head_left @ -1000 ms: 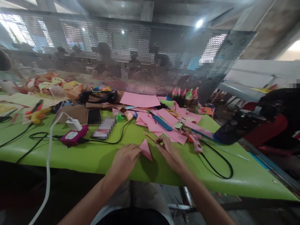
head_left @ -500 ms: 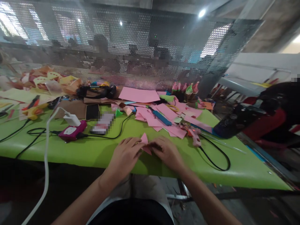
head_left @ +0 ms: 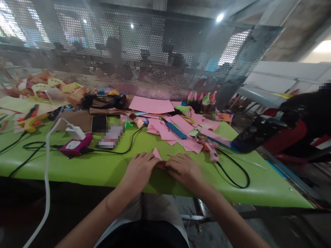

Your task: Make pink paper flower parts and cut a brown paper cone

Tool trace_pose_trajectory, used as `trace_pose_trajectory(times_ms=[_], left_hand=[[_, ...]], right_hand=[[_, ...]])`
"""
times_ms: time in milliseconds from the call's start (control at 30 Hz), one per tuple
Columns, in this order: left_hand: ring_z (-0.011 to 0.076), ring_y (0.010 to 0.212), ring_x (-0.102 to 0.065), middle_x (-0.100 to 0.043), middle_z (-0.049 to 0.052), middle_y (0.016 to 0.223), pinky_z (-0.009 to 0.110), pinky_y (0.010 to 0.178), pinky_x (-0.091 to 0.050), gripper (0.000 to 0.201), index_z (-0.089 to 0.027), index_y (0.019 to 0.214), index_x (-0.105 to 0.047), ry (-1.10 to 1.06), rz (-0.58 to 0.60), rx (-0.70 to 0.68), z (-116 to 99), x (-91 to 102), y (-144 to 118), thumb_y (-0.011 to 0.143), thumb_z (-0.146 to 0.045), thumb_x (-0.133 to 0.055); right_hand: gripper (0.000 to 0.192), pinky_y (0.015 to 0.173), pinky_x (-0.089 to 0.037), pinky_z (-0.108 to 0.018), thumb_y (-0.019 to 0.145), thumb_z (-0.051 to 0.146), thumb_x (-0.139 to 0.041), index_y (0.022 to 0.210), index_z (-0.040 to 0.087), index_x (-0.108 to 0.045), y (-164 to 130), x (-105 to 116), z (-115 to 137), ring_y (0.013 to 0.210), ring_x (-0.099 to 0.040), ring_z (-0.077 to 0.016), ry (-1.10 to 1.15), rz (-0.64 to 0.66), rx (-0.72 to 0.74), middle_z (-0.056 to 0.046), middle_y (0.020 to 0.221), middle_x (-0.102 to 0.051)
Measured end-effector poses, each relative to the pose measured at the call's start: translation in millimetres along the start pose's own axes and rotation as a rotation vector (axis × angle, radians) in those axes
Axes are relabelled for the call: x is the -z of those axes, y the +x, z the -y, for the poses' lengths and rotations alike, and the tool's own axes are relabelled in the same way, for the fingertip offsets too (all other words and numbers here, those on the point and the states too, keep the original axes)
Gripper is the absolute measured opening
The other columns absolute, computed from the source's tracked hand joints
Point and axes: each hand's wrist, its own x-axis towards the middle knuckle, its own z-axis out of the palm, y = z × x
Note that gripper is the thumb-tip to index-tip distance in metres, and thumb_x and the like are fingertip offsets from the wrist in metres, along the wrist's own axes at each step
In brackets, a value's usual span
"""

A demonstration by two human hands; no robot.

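Note:
A small pink paper triangle (head_left: 156, 153) lies on the green table (head_left: 98, 165) near its front edge. Only its tip shows between my hands. My left hand (head_left: 139, 169) presses flat on its left side with the fingers together. My right hand (head_left: 182, 168) lies over its right side, fingers reaching toward the left hand. The two hands touch over the paper. No pencil is visible in either hand.
Pink paper sheets (head_left: 178, 129), a blue cutter (head_left: 176, 131) and a glue gun (head_left: 212, 151) with a black cable lie behind my right hand. A phone (head_left: 97, 123), a pink power strip (head_left: 74, 146) and white charger sit left. A perforated metal screen (head_left: 144, 55) backs the table. A person's dark sleeve (head_left: 261, 132) rests at the right.
My right hand has moved left onto the pink triangle and now covers most of it. The pencil seen near it a second ago is out of sight. Both hands now press the paper down.

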Motion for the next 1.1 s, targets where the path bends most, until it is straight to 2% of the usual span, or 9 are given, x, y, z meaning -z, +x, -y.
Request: trace_pose_trajectory(times_ms=[200,333,567,733,933,1100], left_hand=[[0.0215,0.091,-0.057,-0.066,0.002,0.098,0.035,0.079,-0.040,0.026,-0.024,0.099,-0.062,-0.012,0.005,-0.012,-0.4,-0.8,2.4,0.087,-0.007,-0.047],[0.0211,0.092,-0.055,-0.065,0.002,0.100,0.034,0.081,-0.041,0.029,-0.023,0.099,-0.061,-0.049,0.024,0.001,0.3,0.4,2.0,0.087,-0.004,-0.044],[0.0202,0.093,-0.054,-0.065,0.002,0.101,0.033,0.084,-0.042,0.035,-0.023,0.099,-0.060,-0.099,0.028,-0.002,-2.4,2.2,-0.8,0.082,0.002,-0.042],[0.0211,0.091,-0.054,-0.065,0.001,0.100,0.034,0.082,-0.041,0.015,-0.022,0.098,-0.059,-0.094,0.008,0.059,-8.6,1.8,-1.1,0.085,-0.015,-0.055],[0.0205,0.092,-0.054,-0.066,-0.002,0.096,0.033,0.075,-0.037,0.011,-0.024,0.087,-0.059,-0.061,-0.079,0.150,-14.3,-8.3,3.2,0.085,-0.014,-0.059],[0.0202,0.090,-0.055,-0.066,-0.003,0.093,0.033,0.073,-0.036,0.004,-0.024,0.084,-0.059,-0.064,-0.106,0.164,-13.7,-11.3,3.8,0.088,-0.023,-0.059]], right_hand=[[0.017,0.067,-0.033,-0.032,0.090,0.012,-0.054,0.078,0.017,-0.063,0.7,-2.3,3.2,0.072,-0.055,-0.0188,-0.205,-0.058,0.091,-0.004,0.073,-0.064],[0.012,0.067,-0.032,-0.033,0.088,0.013,-0.057,0.079,0.017,-0.062,2.9,-4.1,6.0,0.070,-0.053,-0.0196,-0.280,-0.096,0.060,-0.003,0.072,-0.063],[0.009,0.073,-0.037,-0.032,0.091,0.019,-0.057,0.083,0.017,-0.061,7.7,-6.5,9.4,0.078,-0.054,-0.0212,-0.188,-0.008,-0.128,-0.005,0.080,-0.063],[0.009,0.070,-0.039,-0.030,0.090,0.015,-0.057,0.081,0.018,-0.058,11.8,-11.1,10.2,0.078,-0.054,-0.0200,-0.053,-0.018,-0.241,-0.004,0.081,-0.062],[0.008,0.073,-0.042,-0.030,0.087,0.013,-0.058,0.087,0.019,-0.062,9.2,-10.8,10.0,0.084,-0.056,-0.0196,0.096,-0.121,-0.314,-0.003,0.087,-0.064],[0.005,0.078,-0.041,-0.032,0.088,0.020,-0.062,0.088,0.022,-0.066,-3.1,-6.9,13.7,0.088,-0.056,-0.0207,0.119,-0.272,-0.253,-0.003,0.089,-0.065]])
